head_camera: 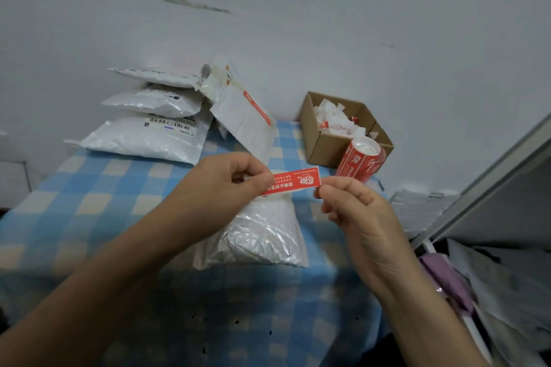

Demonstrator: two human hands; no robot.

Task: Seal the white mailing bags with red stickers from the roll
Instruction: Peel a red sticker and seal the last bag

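While pinched between left hand and right hand, 1 red sticker; paper scraps in cardboard box.

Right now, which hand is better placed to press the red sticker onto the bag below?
Probably the left. The left hand pinches the sticker right above the white bag; the right hand pinches only the far tip, out beyond the bag's side.
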